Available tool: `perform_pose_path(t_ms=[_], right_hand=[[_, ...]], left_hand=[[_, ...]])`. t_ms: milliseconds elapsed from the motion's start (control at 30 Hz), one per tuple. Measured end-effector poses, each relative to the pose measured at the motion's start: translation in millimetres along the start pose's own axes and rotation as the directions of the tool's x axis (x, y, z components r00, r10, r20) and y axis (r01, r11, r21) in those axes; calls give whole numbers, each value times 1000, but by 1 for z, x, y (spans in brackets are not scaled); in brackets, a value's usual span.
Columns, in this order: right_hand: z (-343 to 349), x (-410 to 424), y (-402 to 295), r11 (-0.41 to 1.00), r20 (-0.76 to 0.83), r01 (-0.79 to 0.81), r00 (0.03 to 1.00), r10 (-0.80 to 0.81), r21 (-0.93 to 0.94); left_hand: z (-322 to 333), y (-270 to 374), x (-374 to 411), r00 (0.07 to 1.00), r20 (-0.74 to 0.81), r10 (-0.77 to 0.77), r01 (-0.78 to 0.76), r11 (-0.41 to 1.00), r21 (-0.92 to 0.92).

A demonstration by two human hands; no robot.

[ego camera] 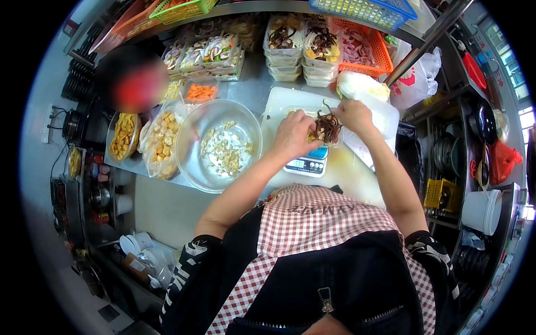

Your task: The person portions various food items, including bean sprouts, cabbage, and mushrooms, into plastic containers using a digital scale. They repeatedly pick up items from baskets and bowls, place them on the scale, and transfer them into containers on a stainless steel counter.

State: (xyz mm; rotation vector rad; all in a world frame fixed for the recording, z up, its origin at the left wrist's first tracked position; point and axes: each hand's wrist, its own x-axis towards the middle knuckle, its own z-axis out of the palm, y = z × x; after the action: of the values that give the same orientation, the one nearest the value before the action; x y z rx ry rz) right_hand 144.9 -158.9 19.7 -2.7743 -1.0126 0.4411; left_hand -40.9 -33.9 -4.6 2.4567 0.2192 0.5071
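A plastic tub [335, 145] of food stands on a white digital kitchen scale [305, 166] with a lit display. Dark strips, apparently wood ear mushroom [328, 128], are heaped on top. My left hand [295, 133] curves around the left side of the heap, fingertips against the food. At the heap's upper right, my right hand [355, 115] has its fingers curled close to the strips. Whether either hand grips anything is hidden. Beneath the scale lies a white cutting board [276, 102]. A large clear bowl [186, 167] with pale sliced pieces stands to the left.
Stacked tubs of mixed vegetables [284, 63] line the back, beside an orange basket [384, 54] of sliced pink food. A napa cabbage [360, 86] lies right of them. Bagged fried tofu cubes [165, 138] sit left of the bowl. A metal post [427, 42] rises at right.
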Motion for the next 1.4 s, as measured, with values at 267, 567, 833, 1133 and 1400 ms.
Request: perform_pose_path(t_ms=[267, 567, 833, 1133, 1400], right_hand=[[45, 5, 9, 845, -483, 532, 726, -489, -56], [31, -18, -2, 631, -325, 772, 578, -748, -79], [-18, -31, -18, 656, -426, 740, 646, -634, 146], [-26, -69, -2, 737, -426, 622, 761, -490, 265], [-10, -101, 42, 848, -333, 459, 869, -367, 264]], left_hand=[[23, -37, 2, 998, -27, 51, -53, 992, -113], [11, -33, 8, 994, 105, 39, -23, 989, -145], [-78, -29, 51, 967, 202, 156, -124, 979, -164], [-138, -60, 60, 987, -137, 86, -106, 984, -143], [-204, -225, -38, 734, -497, -463, 375, 886, -273]])
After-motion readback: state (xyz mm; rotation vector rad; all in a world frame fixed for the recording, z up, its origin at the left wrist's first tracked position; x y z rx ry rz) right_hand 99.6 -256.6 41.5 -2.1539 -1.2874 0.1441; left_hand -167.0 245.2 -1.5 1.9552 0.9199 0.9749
